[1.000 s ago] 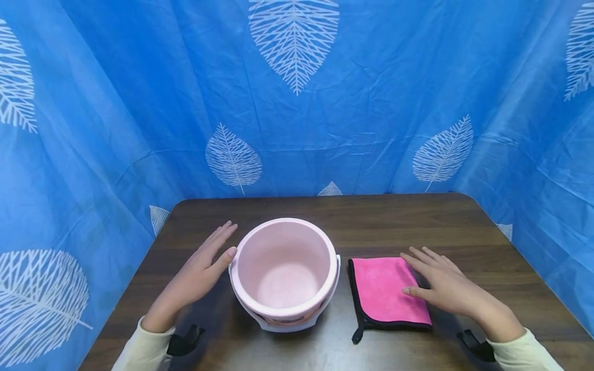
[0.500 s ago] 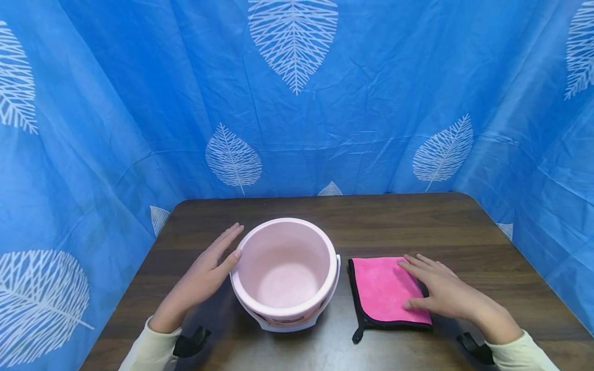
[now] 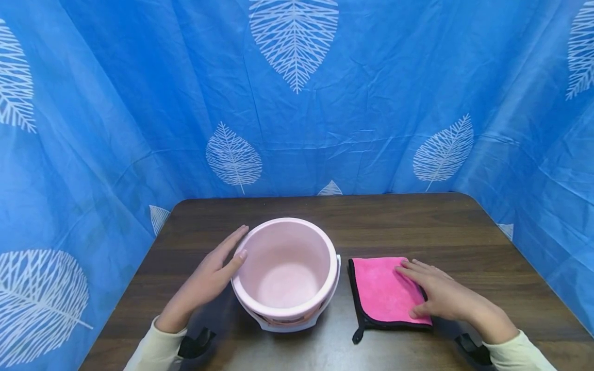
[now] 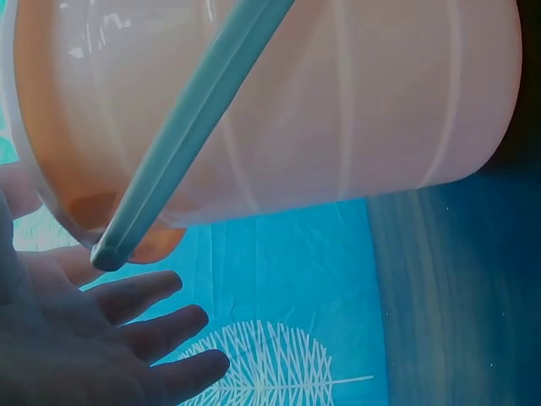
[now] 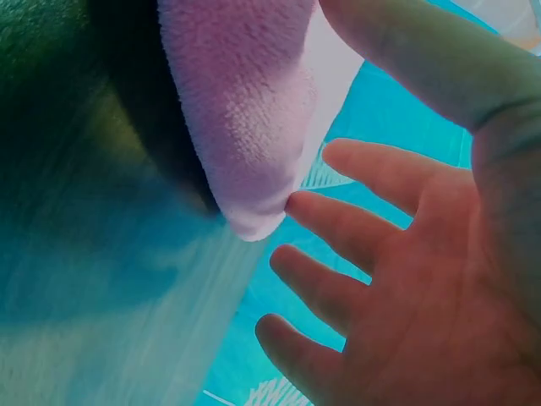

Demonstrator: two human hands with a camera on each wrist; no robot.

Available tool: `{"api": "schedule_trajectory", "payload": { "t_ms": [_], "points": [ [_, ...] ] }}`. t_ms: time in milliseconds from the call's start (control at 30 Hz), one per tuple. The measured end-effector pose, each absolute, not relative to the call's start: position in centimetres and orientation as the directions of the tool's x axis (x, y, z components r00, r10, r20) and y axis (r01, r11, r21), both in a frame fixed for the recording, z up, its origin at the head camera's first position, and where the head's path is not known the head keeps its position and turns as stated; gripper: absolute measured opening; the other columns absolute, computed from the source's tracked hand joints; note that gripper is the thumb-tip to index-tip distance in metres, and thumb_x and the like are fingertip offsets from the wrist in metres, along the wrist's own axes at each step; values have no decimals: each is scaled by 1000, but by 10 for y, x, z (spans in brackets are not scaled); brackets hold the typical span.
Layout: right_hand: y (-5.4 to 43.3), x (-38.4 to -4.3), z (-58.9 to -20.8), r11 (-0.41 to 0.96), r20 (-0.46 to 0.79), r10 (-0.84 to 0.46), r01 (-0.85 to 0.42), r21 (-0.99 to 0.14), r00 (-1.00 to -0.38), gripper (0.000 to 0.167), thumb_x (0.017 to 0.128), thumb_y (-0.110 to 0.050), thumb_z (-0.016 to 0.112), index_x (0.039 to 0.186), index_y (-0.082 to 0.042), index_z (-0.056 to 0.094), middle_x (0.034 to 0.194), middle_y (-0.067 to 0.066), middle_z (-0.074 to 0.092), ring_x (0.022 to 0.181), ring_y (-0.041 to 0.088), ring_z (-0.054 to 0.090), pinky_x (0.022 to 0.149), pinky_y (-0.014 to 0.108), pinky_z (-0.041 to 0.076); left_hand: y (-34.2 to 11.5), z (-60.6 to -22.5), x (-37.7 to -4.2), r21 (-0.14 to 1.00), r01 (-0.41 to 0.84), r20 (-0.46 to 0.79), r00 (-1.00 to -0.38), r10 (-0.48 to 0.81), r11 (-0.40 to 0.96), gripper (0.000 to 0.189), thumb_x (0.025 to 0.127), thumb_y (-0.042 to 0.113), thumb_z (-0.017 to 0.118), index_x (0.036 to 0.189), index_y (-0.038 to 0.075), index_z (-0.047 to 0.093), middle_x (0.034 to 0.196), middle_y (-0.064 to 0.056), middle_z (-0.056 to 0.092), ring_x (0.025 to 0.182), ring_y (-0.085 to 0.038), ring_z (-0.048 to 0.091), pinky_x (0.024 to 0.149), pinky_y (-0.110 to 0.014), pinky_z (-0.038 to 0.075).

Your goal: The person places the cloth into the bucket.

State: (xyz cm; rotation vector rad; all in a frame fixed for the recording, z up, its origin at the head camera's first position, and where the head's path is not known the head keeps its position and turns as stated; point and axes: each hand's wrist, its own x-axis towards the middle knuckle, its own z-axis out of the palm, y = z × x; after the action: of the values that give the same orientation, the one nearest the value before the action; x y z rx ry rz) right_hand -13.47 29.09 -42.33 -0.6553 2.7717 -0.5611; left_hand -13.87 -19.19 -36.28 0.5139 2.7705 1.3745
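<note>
A pale pink bucket (image 3: 284, 268) stands upright on the table, its white handle (image 3: 289, 326) hanging down at the near side. At the bucket's left rim is my left hand (image 3: 206, 278), thumb over the rim and fingers stretched along the outside. In the left wrist view those fingers (image 4: 169, 330) are spread beside the bucket wall (image 4: 338, 101). To the bucket's right lies a folded pink cloth (image 3: 382, 291) with black edging and a small loop. Over its right edge my right hand (image 3: 447, 293) hovers or touches; the right wrist view shows the fingers (image 5: 338, 224) loosely extended near the cloth (image 5: 245, 110).
The dark wooden table (image 3: 371, 221) has rounded far corners. A blue curtain (image 3: 362, 103) with white leaf prints hangs behind it and along both sides. Black straps (image 3: 197, 344) are worn at both wrists, below light sleeves.
My left hand has moved right, bringing its thumb over the bucket's rim. My right hand has come slightly lower and nearer the cloth. Bucket and cloth stay in place.
</note>
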Motion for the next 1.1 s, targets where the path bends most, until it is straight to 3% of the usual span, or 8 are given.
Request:
{"api": "schedule_trajectory", "payload": {
  "t_ms": [500,1100],
  "points": [
    [287,-138,-427,854,-217,-428,-313,-416,-877,89,70,-35,93,143,-1,55,147,27,48,134,54,42,102,70,38,-185,-370,-141,791,276,126,-947,297,547,58,107,28,51,159,8,33,164,-15,31,149,-38,29,112,-56,30],
    [284,-140,-428,870,-213,-398,-292,-398,-892,86,68,-36,93,139,-1,59,142,25,53,131,52,47,101,67,42,-184,-373,-143,807,254,115,-953,280,533,56,108,28,49,159,9,34,163,-14,32,148,-38,30,111,-58,31]
  ]
}}
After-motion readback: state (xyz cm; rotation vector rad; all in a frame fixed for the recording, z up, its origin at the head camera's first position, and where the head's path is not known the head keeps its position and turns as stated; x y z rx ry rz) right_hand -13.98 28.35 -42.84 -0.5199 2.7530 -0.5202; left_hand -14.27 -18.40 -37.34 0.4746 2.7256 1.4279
